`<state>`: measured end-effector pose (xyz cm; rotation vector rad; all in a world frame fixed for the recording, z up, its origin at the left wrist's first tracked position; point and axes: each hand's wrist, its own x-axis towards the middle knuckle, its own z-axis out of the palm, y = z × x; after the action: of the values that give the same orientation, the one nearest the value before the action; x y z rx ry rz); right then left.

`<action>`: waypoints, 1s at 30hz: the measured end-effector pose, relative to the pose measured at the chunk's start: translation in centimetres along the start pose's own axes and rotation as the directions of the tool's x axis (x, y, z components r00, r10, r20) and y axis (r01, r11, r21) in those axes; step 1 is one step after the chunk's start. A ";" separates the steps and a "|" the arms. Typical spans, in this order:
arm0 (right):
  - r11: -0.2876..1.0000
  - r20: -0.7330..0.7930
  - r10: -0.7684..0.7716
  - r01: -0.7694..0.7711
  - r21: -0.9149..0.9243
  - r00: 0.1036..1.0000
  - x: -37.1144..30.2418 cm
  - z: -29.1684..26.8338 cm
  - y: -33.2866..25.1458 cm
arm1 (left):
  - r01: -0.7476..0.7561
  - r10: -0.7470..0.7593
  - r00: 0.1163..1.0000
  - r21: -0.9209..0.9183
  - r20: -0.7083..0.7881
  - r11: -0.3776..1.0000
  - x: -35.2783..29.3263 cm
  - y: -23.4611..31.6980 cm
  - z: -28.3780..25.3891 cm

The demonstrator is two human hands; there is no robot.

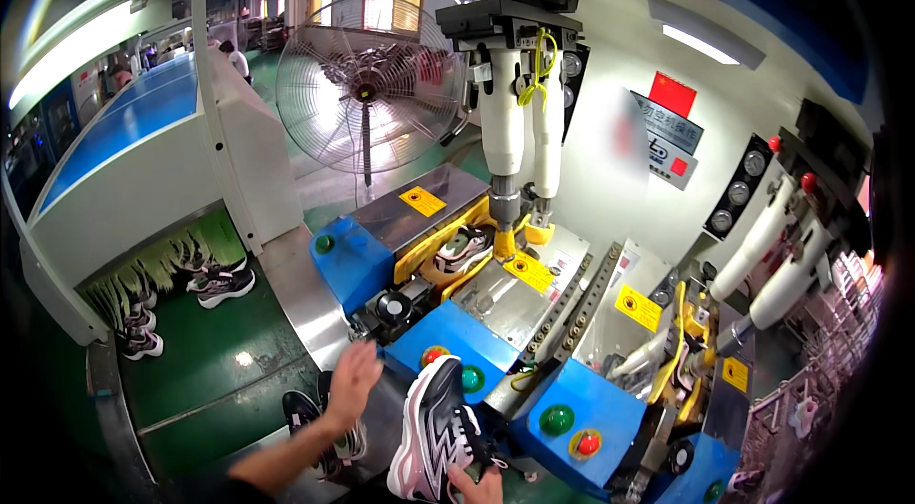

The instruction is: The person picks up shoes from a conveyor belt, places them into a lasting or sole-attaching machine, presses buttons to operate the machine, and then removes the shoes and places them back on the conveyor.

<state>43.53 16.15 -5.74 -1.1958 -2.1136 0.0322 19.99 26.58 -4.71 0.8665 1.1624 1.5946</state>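
Observation:
In the lower middle, a dark sneaker (434,423) with a white and pink sole points toe-up. My right hand (477,485) is closed on its lower end, near the laces. My left hand (354,382) reaches forward with fingers stretched out and nothing in it, just left of the blue button housing (434,337). Partly behind my left forearm, a pair of dark sneakers (303,413) rests by the metal ledge. Another sneaker (464,249) sits inside the left pressing station, between yellow pads and beneath a white cylinder (501,113).
A second pressing station (681,361) with yellow pads stands to the right. Red and green buttons (558,420) line the machine's front. At left, sneakers (227,287) lie on a green conveyor (224,361) by a fringed opening. A large fan (367,90) stands behind; a rack (839,342) is far right.

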 end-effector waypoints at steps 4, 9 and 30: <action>0.183 0.549 0.526 -0.717 0.673 0.650 7.6 -2.7 -3.1 | -0.313 0.242 0.947 0.426 0.214 0.849 18.2 -2.2 0.4; 0.334 0.500 0.525 -0.707 0.624 0.689 8.7 1.7 -1.8 | -0.511 0.189 0.857 0.741 0.480 0.435 33.1 -9.9 6.5; -0.053 0.443 0.868 -0.844 0.533 0.225 42.9 19.7 11.5 | 0.036 -0.194 0.948 -0.518 -0.253 0.854 9.7 -0.7 -27.8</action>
<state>26.45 61.36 -0.56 -1.7437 -0.6622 1.3116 -8.07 28.03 -13.55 0.2068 0.8974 1.8506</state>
